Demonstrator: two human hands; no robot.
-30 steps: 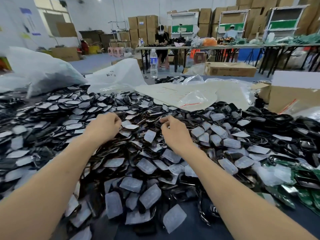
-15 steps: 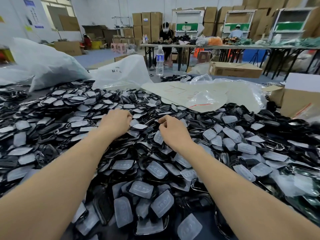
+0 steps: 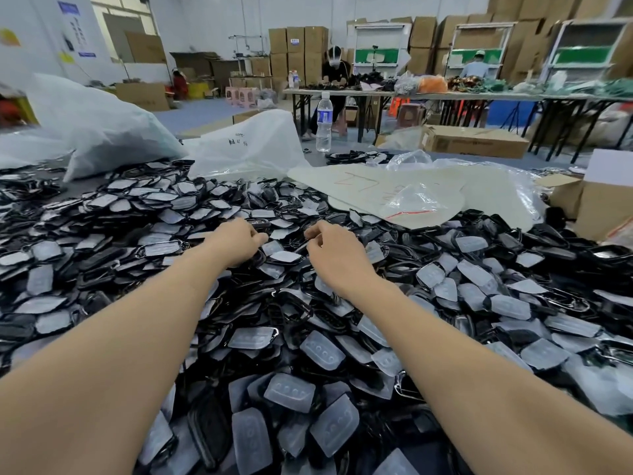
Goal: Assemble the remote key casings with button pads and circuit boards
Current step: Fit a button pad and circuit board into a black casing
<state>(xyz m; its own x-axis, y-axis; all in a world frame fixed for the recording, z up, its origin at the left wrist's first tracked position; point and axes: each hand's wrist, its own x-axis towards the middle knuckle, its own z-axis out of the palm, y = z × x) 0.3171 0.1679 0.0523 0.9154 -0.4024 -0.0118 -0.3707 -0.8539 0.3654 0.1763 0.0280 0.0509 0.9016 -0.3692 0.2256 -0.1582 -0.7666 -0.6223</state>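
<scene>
Mid-heap, head view. Both forearms reach out over a deep spread of black plastic remote key casings (image 3: 298,305). Translucent white rubber button pads (image 3: 322,351) lie on and among them. The heap covers nearly all of the grey worktop (image 3: 313,159). We find no circuit boards in this view.

Left hand (image 3: 236,240): knuckles up, fingers (image 3: 256,238) curled down into the pile. Anything they may close on is hidden beneath the hand, so we cannot tell.

Right hand (image 3: 334,250): thumb and forefinger are drawn close together at the near tip, the other fingers tucked under. We cannot tell whether a part sits in that narrow pinch.

Key relation: one black casing with a pale pad lying in it (image 3: 285,257) sits in the gap between the two hands. It is just right of the left fingers and just left of the right thumb. Its long axis runs roughly across the view, hand to hand, slightly tilted. Neither hand is clearly the nearer.

Our judgement: picking it up calls for only a short inward reach from either side. The grip would go across the short width, since the ends point at the hands. Neighbouring pieces overlap its edges and may lift with it.
</scene>
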